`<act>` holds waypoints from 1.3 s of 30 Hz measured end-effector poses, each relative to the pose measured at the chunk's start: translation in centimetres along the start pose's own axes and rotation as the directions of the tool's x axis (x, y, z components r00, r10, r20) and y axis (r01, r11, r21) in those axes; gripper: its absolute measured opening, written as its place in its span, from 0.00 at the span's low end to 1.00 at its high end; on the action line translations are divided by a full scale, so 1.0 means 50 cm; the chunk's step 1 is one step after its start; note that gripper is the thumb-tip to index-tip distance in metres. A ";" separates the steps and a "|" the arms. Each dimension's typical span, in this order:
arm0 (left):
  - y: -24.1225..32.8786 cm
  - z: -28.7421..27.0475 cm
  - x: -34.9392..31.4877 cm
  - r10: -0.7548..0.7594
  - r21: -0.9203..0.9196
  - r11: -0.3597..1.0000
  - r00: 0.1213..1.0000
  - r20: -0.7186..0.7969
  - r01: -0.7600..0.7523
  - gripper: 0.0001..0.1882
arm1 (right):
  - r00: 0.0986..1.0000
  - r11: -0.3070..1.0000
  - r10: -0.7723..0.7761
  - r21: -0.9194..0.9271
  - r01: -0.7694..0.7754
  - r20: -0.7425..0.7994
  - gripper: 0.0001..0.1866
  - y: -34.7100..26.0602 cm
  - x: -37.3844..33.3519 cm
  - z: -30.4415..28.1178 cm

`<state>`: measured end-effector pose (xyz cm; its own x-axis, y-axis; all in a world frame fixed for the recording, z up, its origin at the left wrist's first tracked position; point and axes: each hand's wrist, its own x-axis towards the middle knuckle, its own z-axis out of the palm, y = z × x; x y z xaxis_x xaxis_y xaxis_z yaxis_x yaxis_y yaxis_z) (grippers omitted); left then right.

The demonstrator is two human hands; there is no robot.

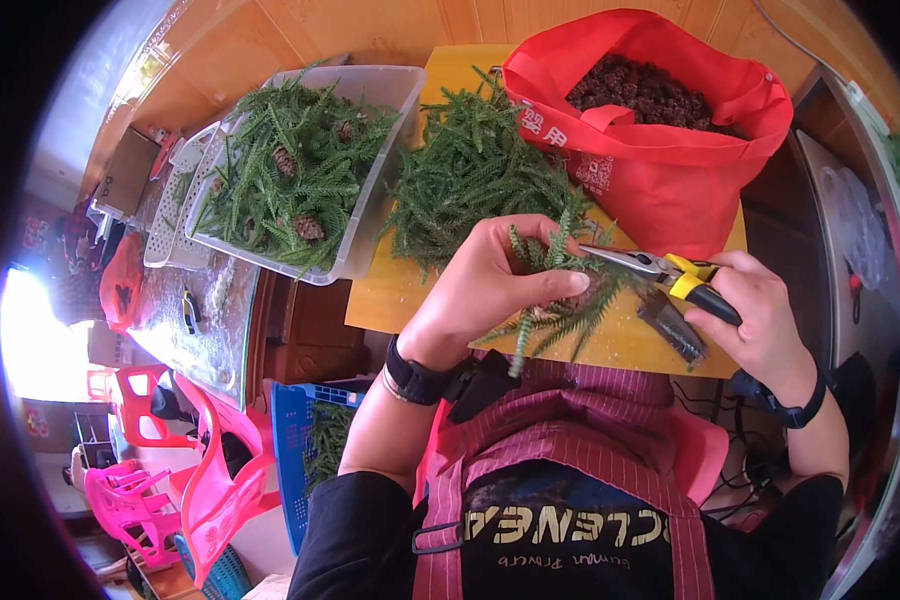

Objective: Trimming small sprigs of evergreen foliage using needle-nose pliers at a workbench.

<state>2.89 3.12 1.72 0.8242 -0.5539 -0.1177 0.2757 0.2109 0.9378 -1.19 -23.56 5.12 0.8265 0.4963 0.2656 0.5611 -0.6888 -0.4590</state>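
Note:
In my left hand [485,290], thumb and fingers pinch a green artificial pine sprig [560,335] over the yellow board. A brown pine cone sits among its needles, partly hidden by my thumb. My right hand [767,312] is closed round the yellow and black handles of long-nose pliers [630,261]. The jaws reach to the sprig near my left fingertips; I cannot make out what lies between them. Below the pliers lies a dark bundle of thin pieces [673,328]. Just beyond my left hand is a heap of loose green sprigs [480,180].
A red cloth bag [670,190] of brown pine cones [640,92] stands at the back right. Left of the heap, a clear plastic bin [382,185] holds sprigs with several cones. Another pair of pliers [190,312] lies on a side table. Pink chairs [225,480] stand lower left.

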 end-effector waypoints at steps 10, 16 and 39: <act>-0.026 0.028 -0.001 0.663 0.867 0.405 0.746 -0.061 -0.289 0.09 | 0.983 0.979 0.166 0.106 -0.173 0.075 0.09 -0.024 -0.006 -0.004; -0.027 -0.011 -0.012 0.084 0.181 0.982 0.976 -0.198 -0.048 0.11 | 0.916 0.907 0.401 0.134 -0.399 0.019 0.10 0.106 -0.091 0.056; -0.024 0.043 0.002 -0.127 -0.005 0.991 0.964 0.233 0.132 0.12 | 0.924 0.931 -0.363 0.096 0.353 0.117 0.11 -0.036 0.085 -0.013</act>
<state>1.58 1.09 1.28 0.6445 -0.7483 -0.1570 0.3849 0.1401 0.9123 1.34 -20.56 7.60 0.5552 0.7707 0.3126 0.8097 -0.4149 -0.4151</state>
